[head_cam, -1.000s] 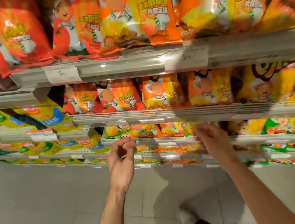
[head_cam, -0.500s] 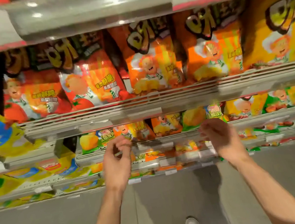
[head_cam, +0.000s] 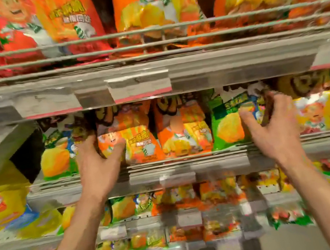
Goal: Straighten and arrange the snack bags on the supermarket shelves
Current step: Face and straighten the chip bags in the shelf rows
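Snack bags stand in a row on the middle shelf [head_cam: 188,167]. My left hand [head_cam: 98,162] grips the left edge of an orange bag [head_cam: 139,144], thumb across its front, fingers behind. A second orange bag [head_cam: 183,137] stands just right of it. My right hand [head_cam: 273,126] holds the right edge of a green bag [head_cam: 229,127], thumb on its front and fingers curled round behind. A green and yellow bag [head_cam: 58,158] stands left of my left hand. The picture is blurred.
Large orange and red bags [head_cam: 140,9] fill the wire-fronted shelf above. Price tags [head_cam: 140,85] hang on its rail. More small bags [head_cam: 194,198] fill the lower shelves. Yellow bags [head_cam: 2,213] sit on the neighbouring shelf at left. Grey floor lies below.
The view has moved in closer to the shelves. Both hands have risen from the lower rail into the middle shelf and taken hold of bags there.
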Tool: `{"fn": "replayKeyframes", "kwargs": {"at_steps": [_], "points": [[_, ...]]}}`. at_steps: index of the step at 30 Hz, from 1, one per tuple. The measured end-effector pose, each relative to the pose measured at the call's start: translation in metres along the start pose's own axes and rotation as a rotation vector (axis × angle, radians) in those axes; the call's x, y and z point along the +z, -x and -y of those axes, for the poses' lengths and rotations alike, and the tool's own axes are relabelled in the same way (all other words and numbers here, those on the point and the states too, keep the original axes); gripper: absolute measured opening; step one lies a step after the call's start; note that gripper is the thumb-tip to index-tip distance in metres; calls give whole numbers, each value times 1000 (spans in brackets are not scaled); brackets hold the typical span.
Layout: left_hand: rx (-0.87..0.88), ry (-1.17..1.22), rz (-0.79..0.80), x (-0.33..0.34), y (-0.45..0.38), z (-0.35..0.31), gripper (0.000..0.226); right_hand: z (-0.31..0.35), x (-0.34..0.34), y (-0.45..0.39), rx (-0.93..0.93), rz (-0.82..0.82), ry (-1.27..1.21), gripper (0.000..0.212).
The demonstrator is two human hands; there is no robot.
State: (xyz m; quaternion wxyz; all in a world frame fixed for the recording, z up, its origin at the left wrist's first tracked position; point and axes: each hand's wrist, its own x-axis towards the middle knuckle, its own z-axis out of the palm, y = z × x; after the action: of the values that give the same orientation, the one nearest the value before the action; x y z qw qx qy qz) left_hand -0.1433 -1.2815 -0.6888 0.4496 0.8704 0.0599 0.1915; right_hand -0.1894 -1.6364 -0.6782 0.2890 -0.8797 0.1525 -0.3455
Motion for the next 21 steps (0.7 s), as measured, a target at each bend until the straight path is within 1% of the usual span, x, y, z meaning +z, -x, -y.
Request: {"fn": "replayKeyframes", "kwargs": {"at_steps": [2,3,6,7,9,12,14,16,19,21], "points": [[25,-8,-25,2,-3,2,50,-9,6,-3,43,31,-79,75],[44,-13,-33,2,-4,2,51,-13,9,-5,68,56,-114,78],[106,-6,-19,5,-11,5,76,-20,14,-12,100,123,-144,80],[124,2,-22,7,-13,7,77,-22,15,-14,99,126,-139,82],[144,6,-22,8,-14,10,75,-24,14,-17,105,111,-157,91],[173,11,-16,9,-15,12,74,-28,12,-18,100,85,-290,101],[187,74,-35,8,-12,10,74,-24,9,-16,114,73,-391,100],[210,126,-63,9,-8,8,72,-18,7,-11,108,48,-447,95],[236,186,-106,6,-5,4,69,-9,5,-9,41,-26,-374,95],[245,221,-126,1,-6,3,62,-2,3,-9,31,-63,-357,95]]}}
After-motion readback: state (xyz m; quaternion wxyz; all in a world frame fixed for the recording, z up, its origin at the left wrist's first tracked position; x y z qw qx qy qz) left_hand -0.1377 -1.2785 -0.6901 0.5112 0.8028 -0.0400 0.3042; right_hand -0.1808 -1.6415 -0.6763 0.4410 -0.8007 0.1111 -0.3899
